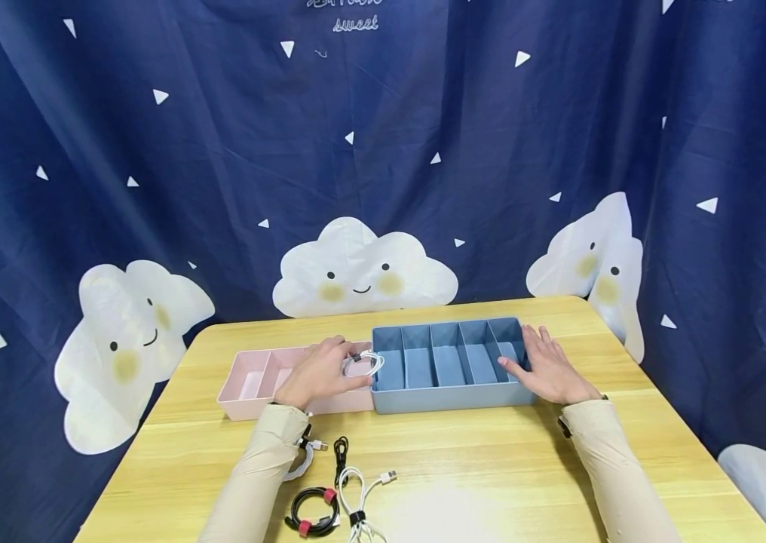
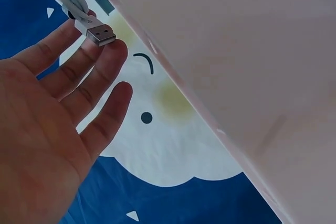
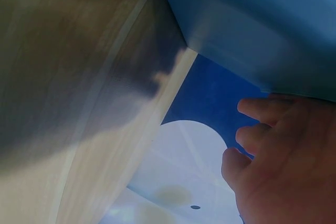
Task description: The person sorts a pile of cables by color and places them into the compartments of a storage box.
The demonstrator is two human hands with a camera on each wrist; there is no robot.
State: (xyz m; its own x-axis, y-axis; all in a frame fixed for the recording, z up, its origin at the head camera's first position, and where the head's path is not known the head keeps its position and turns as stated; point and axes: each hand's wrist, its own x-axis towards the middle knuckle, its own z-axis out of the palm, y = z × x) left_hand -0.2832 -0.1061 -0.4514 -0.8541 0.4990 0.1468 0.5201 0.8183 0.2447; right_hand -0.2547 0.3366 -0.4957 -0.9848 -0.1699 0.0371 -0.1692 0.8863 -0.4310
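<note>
In the head view my left hand (image 1: 317, 377) is over the right part of a pink divided box (image 1: 239, 409). It pinches a coiled white USB cable (image 1: 375, 363), near the left end of a blue divided box (image 1: 454, 398). The left wrist view shows the cable's metal USB plug (image 2: 101, 34) beside the fingertips. My right hand (image 1: 551, 371) rests at the right end of the blue box, thumb over its rim and fingers along the outer side. In the right wrist view, those fingers (image 3: 257, 109) lie close beneath the blue wall.
Several other cables lie on the wooden table (image 1: 491, 467) in front of the boxes: a black coil with red ties (image 1: 295, 515), a small black cable (image 1: 341, 456), a white USB cable (image 1: 349, 475) and a light braided one (image 1: 298, 469). A dark blue curtain (image 1: 383, 188) hangs behind.
</note>
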